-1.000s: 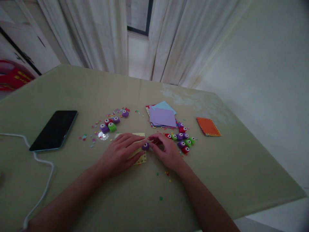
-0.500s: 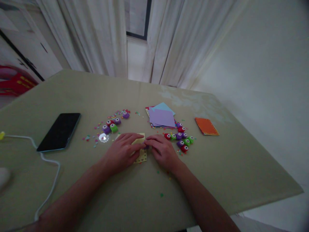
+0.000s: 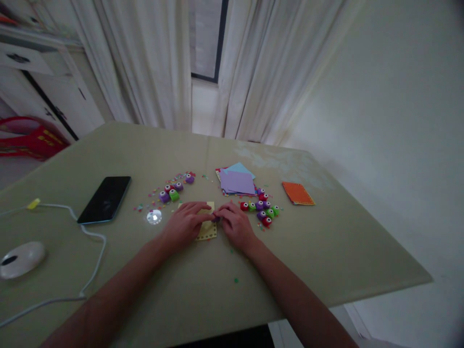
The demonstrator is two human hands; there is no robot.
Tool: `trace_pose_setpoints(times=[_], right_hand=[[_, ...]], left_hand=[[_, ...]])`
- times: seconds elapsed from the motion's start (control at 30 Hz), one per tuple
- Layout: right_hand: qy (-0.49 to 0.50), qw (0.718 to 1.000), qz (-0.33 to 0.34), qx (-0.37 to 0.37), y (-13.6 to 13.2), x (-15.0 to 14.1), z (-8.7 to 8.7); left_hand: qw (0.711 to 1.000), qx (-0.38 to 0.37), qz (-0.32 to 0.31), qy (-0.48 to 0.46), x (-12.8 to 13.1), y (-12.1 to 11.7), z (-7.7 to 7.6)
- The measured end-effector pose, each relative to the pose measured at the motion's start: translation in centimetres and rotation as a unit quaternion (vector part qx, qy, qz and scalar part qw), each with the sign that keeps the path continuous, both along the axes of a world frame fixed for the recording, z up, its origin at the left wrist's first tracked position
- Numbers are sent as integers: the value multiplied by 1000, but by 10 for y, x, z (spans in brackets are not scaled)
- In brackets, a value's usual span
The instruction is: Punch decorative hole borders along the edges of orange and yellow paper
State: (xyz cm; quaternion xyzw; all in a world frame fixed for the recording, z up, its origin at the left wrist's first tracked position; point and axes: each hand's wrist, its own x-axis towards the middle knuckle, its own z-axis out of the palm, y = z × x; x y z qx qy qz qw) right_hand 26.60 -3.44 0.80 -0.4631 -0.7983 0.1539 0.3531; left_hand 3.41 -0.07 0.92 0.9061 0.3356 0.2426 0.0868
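My left hand (image 3: pixel 184 223) lies with fingers stretched flat on a yellow paper square (image 3: pixel 207 230) on the table. My right hand (image 3: pixel 235 224) is beside it, fingers curled over a small purple paper punch (image 3: pixel 216 218) at the paper's right edge. Only a sliver of the punch shows between my fingertips. A cluster of red, green and purple punches (image 3: pixel 261 210) sits just right of my right hand. Another small group of punches (image 3: pixel 170 192) lies to the upper left.
A stack of coloured paper squares (image 3: pixel 237 181) and an orange sheet (image 3: pixel 297 193) lie further back. A black phone (image 3: pixel 105 198), a white cable (image 3: pixel 90 241), a white round device (image 3: pixel 21 258) and a small shiny disc (image 3: pixel 154 216) are at the left. Confetti bits dot the olive table (image 3: pixel 326 251).
My right fingers closed over the purple punch, which was plainly visible before. The view tilted up and back, so the hands look smaller and a white device appears at the left.
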Motion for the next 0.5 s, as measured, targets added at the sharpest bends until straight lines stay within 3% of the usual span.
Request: trace_pose_setpoints(times=[0.17,0.33,0.4,0.5], right_hand=[[-10,1000,-11,-14,3,-1,1],[10,999,-44,-12,4,-2,1],[16,998,-50,-21,3,-2,1],[30,997,-61,-32,2,-1,1]], left_hand=[[999,42,-14,-25,3,-5,1],[991,122,-24,-45,6,-12,15],[983,170,-21,-67,4,-24,25],[968,233,-53,-75,-5,-60,41]])
